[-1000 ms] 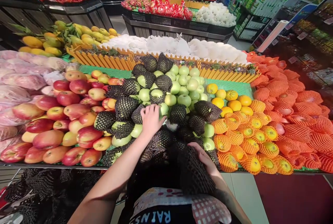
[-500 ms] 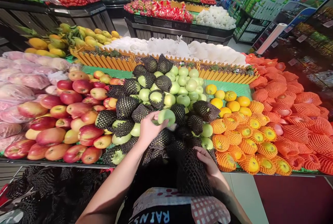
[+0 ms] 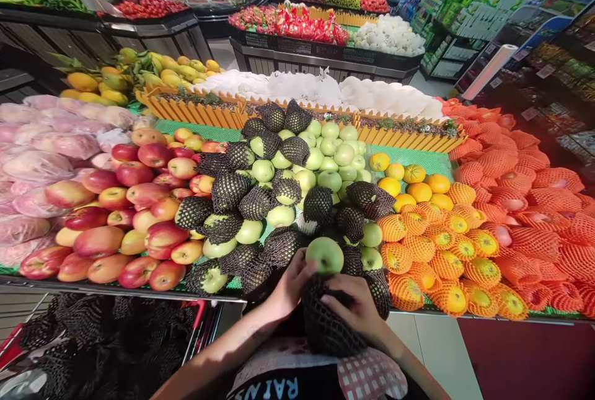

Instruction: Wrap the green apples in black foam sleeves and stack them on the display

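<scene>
In my left hand [image 3: 289, 285] is a green apple [image 3: 324, 255], gripped at its left side with the stem end facing up. Just below it, my right hand [image 3: 359, 304] is closed on a black foam net sleeve [image 3: 326, 328] that hangs down in front of my apron. The apple sits at the sleeve's upper end; whether it has entered the opening I cannot tell. Beyond my hands lies a heap of green apples [image 3: 329, 180], several of them wrapped in black foam nets [image 3: 230, 191].
Red apples [image 3: 166, 235] lie left of the heap, with bagged pink fruit [image 3: 37, 155] beyond. To the right are oranges [image 3: 450, 297] in orange nets and red-netted fruit [image 3: 543, 220]. A low wooden fence [image 3: 409, 137] runs behind. A cart of black nets [image 3: 88, 338] stands lower left.
My left hand has brought the green apple down and toward me from above the heap. My right hand has moved slightly left with the sleeve, and both hands now meet.
</scene>
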`<state>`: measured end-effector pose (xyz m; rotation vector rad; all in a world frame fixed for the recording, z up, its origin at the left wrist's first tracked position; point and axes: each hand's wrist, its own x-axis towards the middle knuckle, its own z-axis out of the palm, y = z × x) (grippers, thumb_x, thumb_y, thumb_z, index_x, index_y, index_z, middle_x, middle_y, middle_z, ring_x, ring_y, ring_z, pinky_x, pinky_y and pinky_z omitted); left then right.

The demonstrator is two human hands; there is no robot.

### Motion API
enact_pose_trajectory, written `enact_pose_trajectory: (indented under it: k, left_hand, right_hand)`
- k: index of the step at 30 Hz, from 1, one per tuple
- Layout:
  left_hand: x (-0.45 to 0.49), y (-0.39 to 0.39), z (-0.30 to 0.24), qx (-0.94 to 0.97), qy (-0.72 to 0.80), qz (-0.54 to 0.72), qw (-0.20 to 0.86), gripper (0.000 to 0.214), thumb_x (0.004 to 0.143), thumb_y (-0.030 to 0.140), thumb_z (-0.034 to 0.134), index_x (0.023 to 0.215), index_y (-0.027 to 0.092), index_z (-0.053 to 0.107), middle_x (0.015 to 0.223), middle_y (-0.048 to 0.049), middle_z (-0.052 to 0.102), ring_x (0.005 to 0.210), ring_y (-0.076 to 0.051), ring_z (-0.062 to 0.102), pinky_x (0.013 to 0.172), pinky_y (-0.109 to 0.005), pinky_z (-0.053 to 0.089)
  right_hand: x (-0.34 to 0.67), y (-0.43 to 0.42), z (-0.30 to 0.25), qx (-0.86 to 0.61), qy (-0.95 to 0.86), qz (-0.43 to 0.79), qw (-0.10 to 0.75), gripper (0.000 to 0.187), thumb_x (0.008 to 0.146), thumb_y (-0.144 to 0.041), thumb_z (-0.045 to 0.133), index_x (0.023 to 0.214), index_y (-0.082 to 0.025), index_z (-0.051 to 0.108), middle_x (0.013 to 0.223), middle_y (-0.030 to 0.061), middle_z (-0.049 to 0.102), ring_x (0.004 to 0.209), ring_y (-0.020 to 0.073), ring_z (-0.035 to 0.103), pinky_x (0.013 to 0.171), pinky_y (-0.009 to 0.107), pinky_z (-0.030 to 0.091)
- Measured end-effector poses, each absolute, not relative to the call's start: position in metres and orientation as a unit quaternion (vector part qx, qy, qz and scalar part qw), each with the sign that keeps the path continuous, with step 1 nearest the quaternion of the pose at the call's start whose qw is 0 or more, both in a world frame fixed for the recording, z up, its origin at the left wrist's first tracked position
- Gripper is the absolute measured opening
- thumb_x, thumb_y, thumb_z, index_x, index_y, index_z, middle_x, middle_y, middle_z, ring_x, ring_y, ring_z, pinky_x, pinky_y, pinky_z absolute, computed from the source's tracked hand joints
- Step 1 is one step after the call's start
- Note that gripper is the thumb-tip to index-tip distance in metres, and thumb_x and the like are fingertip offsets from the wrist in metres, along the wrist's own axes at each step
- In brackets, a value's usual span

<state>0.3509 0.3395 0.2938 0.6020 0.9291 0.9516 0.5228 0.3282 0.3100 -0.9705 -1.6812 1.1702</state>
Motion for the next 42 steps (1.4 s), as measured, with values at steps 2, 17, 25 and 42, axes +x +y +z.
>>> enact_pose_trajectory:
  k: [2, 17, 25, 42]
  left_hand:
    - [0.355, 0.336, 0.290, 0.319, 0.428, 0.411, 0.739, 0.054, 0.079, 0.057, 0.073, 0.114, 0.021, 0.052, 0.102, -0.0055, 0.073, 0.093, -0.022, 0.067, 0.080, -0.034, 0.052]
    - [0.352, 0.328, 0.296, 0.456, 0.344, 0.396, 0.719, 0.085, 0.078, 0.050, 0.078, 0.146, 0.024, 0.035, 0.143, -0.0127, 0.054, 0.133, -0.030, 0.051, 0.117, -0.046, 0.034]
    - [0.342, 0.330, 0.302, 0.607, 0.340, 0.307, 0.650, 0.069, 0.075, 0.039, 0.073, 0.137, 0.019, 0.052, 0.123, -0.0086, 0.070, 0.114, -0.030, 0.062, 0.101, -0.041, 0.048]
    - [0.343, 0.343, 0.311, 0.569, 0.403, 0.240, 0.675, 0.043, 0.081, 0.057, 0.062, 0.083, 0.014, 0.064, 0.085, -0.0049, 0.066, 0.083, -0.023, 0.057, 0.075, -0.033, 0.048]
  right_hand:
    - [0.525, 0.327, 0.310, -0.413, -0.680, 0.396, 0.458, 0.014, 0.085, -0.021, 0.073, 0.095, -0.028, 0.078, 0.077, 0.0018, 0.079, 0.065, 0.0202, 0.070, 0.061, 0.032, 0.054]
    - [0.521, 0.329, 0.314, -0.517, -0.542, 0.380, 0.543, 0.005, 0.080, -0.027, 0.078, 0.084, -0.029, 0.081, 0.074, 0.0020, 0.067, 0.070, 0.0196, 0.061, 0.064, 0.033, 0.049]
    - [0.538, 0.354, 0.316, -0.491, -0.374, 0.685, 0.387, 0.025, 0.067, -0.041, 0.089, 0.068, -0.019, 0.077, 0.066, -0.0014, 0.069, 0.064, 0.0144, 0.057, 0.063, 0.027, 0.044]
    - [0.521, 0.358, 0.288, -0.508, -0.288, 0.684, 0.437, 0.036, 0.061, -0.049, 0.090, 0.064, -0.019, 0.072, 0.061, -0.0045, 0.063, 0.057, 0.0109, 0.051, 0.060, 0.026, 0.041]
